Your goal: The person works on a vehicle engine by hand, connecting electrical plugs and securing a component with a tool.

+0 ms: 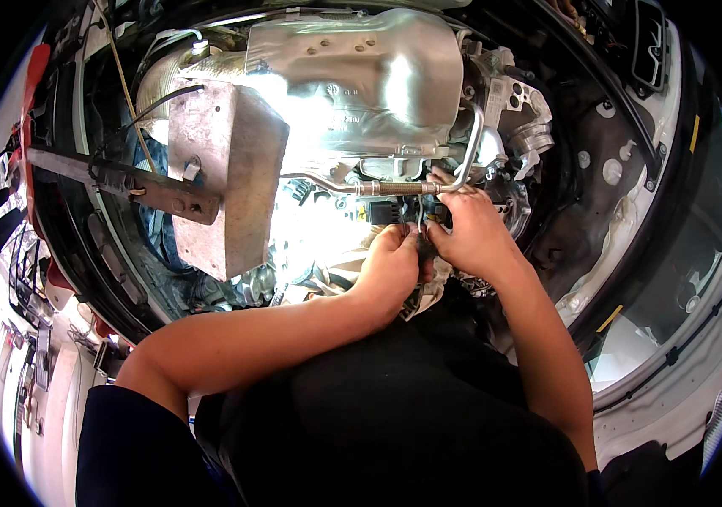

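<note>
Beneath a large silver heat shield (352, 76) in an engine bay, a metal pipe with a braided section (382, 188) runs across. Below it are a black connector (378, 212) and a thin pale line (421, 207) running downward. My left hand (389, 266) is closed, thumb and finger pinched at the lower end of that line, on something too small to make out. My right hand (471, 228) is curled just right of it, with fingertips up by the pipe and at the small parts below; what they grip is partly hidden.
A flat metal plate (226, 144) with a bracket arm (171, 203) sits over the engine's left. Black body edges (640, 144) frame the bay at both sides. A windscreen (699, 237) lies to the right. A red object (35, 76) is at upper left.
</note>
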The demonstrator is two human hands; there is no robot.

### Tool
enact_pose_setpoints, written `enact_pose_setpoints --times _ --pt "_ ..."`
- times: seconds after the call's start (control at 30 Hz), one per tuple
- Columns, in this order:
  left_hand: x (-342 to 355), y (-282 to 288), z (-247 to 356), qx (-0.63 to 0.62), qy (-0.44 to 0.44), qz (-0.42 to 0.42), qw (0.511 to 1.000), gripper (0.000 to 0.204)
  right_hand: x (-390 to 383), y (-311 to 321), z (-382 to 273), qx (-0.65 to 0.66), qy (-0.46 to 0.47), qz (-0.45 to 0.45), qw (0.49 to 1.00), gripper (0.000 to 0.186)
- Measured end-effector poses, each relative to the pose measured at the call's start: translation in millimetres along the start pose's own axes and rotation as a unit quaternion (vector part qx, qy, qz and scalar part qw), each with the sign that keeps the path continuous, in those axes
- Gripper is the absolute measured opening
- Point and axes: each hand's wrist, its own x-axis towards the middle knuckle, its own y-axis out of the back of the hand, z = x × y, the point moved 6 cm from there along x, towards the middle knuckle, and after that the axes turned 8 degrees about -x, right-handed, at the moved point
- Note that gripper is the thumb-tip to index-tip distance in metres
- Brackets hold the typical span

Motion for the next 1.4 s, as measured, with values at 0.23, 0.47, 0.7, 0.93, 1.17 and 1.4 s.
enact_pose_setpoints --times 0.23,0.47,0.7,0.93,1.17,1.4 --pt "4.3 -0.9 1.0 0.064 -0.034 0.006 0.997 0.019 -9.6 -5.2 -0.9 0.023 -0.029 0.095 0.995 0.048" --pt "10.9 4.6 5.3 0.273 -0.112 0.011 0.956 0.026 -19.2 -0.9 -4.9 0.022 -0.022 0.13 0.991 0.043" --pt "0.4 5.2 9.6 0.31 -0.181 0.02 0.933 0.026 -21.4 13.2 -1.7 0.104 -0.038 0.156 0.982 0.035" --pt "-7.0 -6.8 6.6 0.091 -0.06 -0.021 0.994 0.027 -24.4 11.3 -4.2 0.037 -0.042 0.202 0.978 0.033" --pt "-1.5 2.6 3.9 -0.026 -0.031 0.038 0.998 0.021 -19.1 13.7 -4.6 0.034 -0.046 0.155 0.986 0.031" --pt "0.4 -0.8 -7.0 0.097 -0.022 0.035 0.994 0.015 -18.4 8.6 -1.8 0.026 -0.002 0.142 0.99 0.03"
